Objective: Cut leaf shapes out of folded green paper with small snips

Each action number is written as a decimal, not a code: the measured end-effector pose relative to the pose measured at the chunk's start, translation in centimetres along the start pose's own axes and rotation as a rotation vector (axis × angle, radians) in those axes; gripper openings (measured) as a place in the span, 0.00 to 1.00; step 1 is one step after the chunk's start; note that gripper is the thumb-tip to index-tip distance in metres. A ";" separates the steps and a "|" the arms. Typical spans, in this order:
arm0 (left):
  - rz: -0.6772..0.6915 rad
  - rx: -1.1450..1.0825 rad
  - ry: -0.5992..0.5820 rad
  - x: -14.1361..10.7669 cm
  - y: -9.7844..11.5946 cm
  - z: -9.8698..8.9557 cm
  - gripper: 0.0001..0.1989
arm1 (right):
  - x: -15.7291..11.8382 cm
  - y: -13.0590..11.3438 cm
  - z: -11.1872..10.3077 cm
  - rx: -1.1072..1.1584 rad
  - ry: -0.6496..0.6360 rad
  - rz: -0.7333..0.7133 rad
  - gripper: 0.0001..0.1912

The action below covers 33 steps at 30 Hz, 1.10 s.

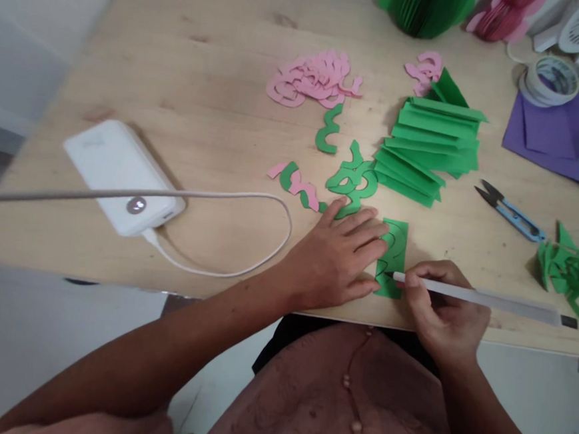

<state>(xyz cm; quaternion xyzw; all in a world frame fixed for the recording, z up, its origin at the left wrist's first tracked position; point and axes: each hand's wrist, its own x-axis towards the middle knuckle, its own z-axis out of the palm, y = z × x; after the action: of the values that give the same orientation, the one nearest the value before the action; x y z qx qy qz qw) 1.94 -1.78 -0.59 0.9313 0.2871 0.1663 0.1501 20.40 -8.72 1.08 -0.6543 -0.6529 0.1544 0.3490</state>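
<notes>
My right hand (pixel 445 309) grips a white pen (pixel 488 298), its tip touching a small green paper rectangle (pixel 391 252) near the table's front edge. Dark curved lines are drawn on that paper. Flat beside it, my left hand (pixel 341 258) has its fingers spread, with fingertips on the paper's left side. Wavy green cutouts (pixel 355 179) lie just beyond my left fingers. To their left is a wavy strip of pink and green pieces (pixel 296 185), and farther back a single green wavy cutout (pixel 328 130).
A pink cutout pile (pixel 313 78) lies farther back. Folded green paper (pixel 430 144), blue thread snips (pixel 510 211), tape rolls (pixel 551 80), purple paper (pixel 546 133) and green scraps (pixel 573 269) are at right. A white power bank (pixel 122 174) with a cable (pixel 251 196) lies at left.
</notes>
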 end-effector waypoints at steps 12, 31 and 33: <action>-0.004 -0.022 0.004 0.0 0.0 0.1 0.21 | 0.1 -0.3 0.0 -0.038 -0.027 -0.008 0.07; -0.003 -0.020 -0.007 0.0 0.0 0.0 0.21 | 0.4 -0.5 0.1 -0.107 -0.014 -0.044 0.07; -0.001 -0.021 -0.011 0.0 -0.1 0.0 0.22 | 0.4 -0.4 0.1 -0.113 -0.008 -0.043 0.07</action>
<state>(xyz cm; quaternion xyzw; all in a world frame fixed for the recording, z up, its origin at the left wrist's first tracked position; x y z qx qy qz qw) 1.90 -1.75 -0.65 0.9305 0.2849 0.1641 0.1616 20.07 -8.35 1.43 -0.6583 -0.6758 0.1123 0.3119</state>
